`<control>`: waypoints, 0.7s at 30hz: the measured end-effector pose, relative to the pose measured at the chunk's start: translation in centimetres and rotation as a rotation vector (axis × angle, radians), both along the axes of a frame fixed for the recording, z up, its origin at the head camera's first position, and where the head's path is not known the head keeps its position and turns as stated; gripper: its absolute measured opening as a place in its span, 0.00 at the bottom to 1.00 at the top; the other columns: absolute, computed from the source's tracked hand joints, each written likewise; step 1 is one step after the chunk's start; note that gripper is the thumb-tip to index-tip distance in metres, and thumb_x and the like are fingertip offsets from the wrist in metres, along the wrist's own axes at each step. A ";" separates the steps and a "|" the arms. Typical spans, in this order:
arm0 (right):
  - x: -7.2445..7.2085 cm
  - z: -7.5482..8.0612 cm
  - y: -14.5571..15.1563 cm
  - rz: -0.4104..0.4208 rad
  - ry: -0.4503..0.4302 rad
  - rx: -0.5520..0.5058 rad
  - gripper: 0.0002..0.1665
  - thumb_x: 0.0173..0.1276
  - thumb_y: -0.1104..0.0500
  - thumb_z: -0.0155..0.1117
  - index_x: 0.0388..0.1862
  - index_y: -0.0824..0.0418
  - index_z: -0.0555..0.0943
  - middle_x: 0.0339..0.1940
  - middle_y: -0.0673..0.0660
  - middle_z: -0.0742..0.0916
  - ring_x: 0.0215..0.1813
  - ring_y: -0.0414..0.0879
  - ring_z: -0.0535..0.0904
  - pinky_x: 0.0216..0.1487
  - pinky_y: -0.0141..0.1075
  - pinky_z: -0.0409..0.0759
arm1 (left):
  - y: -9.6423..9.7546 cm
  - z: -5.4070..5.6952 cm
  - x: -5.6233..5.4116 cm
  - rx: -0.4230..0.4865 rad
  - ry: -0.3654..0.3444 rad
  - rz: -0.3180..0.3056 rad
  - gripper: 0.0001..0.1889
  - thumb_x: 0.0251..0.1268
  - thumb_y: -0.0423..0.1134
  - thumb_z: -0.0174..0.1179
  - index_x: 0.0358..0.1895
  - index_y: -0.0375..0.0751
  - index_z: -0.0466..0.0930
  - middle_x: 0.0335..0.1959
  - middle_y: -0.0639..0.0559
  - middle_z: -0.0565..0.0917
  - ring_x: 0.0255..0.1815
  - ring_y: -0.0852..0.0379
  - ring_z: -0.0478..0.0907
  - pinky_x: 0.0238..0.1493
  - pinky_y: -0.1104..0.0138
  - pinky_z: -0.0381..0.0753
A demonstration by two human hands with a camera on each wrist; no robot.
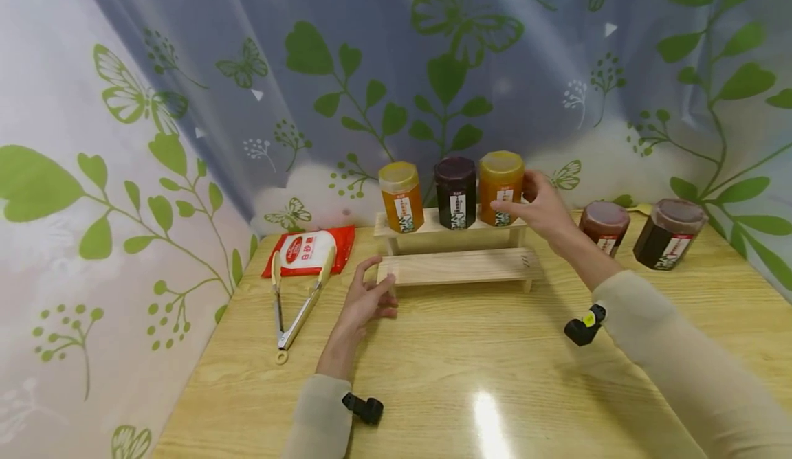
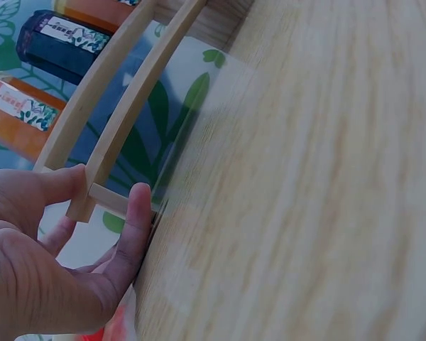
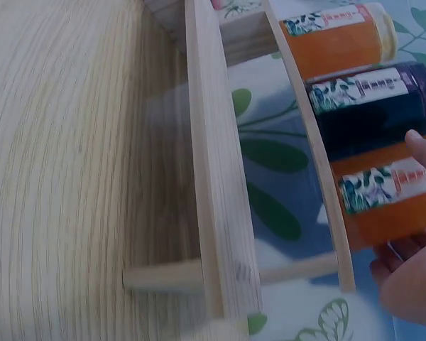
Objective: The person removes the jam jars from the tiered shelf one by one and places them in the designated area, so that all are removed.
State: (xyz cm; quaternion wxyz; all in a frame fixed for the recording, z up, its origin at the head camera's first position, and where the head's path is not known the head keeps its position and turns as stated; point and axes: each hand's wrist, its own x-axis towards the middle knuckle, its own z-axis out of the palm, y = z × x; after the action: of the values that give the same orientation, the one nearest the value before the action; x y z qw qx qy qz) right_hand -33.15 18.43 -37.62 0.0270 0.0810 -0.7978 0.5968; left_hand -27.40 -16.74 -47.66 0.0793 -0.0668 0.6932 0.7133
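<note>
A two-tier wooden stand point(image 1: 460, 268) rests on the table with three jars along its upper step. At the right end is an amber jar point(image 1: 493, 194) with a yellow lid, and my right hand point(image 1: 547, 213) grips it, thumb across the front by the label. Beside it stands a dark jar point(image 1: 456, 194); a second amber jar point(image 1: 401, 201) is at the left end. My left hand point(image 1: 364, 302) holds the left end of the lower step. In the left wrist view the thumb point(image 2: 65, 183) lies against the step's end, with the fingers around the support below.
Two more jars, one reddish point(image 1: 605, 224) and one dark point(image 1: 668, 236), stand on the table at the right. Metal tongs point(image 1: 300, 318) lie on the left, their tips over a red and white packet point(image 1: 306, 249). A patterned curtain point(image 1: 371, 53) hangs behind.
</note>
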 end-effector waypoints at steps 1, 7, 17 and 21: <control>0.0 0.0 -0.3 -0.003 -0.010 -0.009 0.55 0.70 0.51 0.75 0.83 0.61 0.53 0.77 0.65 0.69 0.77 0.61 0.65 0.78 0.58 0.65 | 0.0 0.0 0.0 -0.003 0.002 0.000 0.30 0.76 0.42 0.65 0.75 0.59 0.65 0.41 0.42 0.78 0.31 0.53 0.85 0.29 0.63 0.90; -0.4 -0.3 -2.4 -0.082 -0.038 -0.045 0.53 0.68 0.56 0.76 0.81 0.62 0.52 0.74 0.67 0.69 0.72 0.62 0.68 0.74 0.59 0.70 | 0.1 0.1 0.0 -0.008 0.005 0.001 0.29 0.76 0.41 0.64 0.75 0.59 0.65 0.40 0.43 0.77 0.30 0.53 0.85 0.29 0.63 0.90; -0.3 -1.3 -3.8 -0.230 -0.025 -0.036 0.52 0.64 0.58 0.79 0.78 0.61 0.57 0.69 0.66 0.73 0.68 0.61 0.71 0.71 0.57 0.74 | 0.1 0.0 0.0 0.012 0.006 -0.006 0.30 0.76 0.41 0.65 0.75 0.60 0.65 0.41 0.43 0.77 0.30 0.53 0.85 0.28 0.63 0.90; -0.2 -1.3 -3.9 -0.233 -0.026 -0.045 0.52 0.63 0.57 0.80 0.78 0.61 0.59 0.69 0.66 0.74 0.68 0.61 0.72 0.70 0.56 0.75 | 0.0 0.1 0.0 0.014 0.007 -0.002 0.30 0.76 0.41 0.65 0.76 0.59 0.65 0.42 0.42 0.77 0.29 0.54 0.84 0.28 0.63 0.90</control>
State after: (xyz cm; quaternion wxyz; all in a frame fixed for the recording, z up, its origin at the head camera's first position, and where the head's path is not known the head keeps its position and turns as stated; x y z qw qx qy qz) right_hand -33.34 14.54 -38.89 0.0875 -0.0206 -0.7885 0.6084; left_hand -27.39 -16.69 -47.61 0.0780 -0.0631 0.6885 0.7183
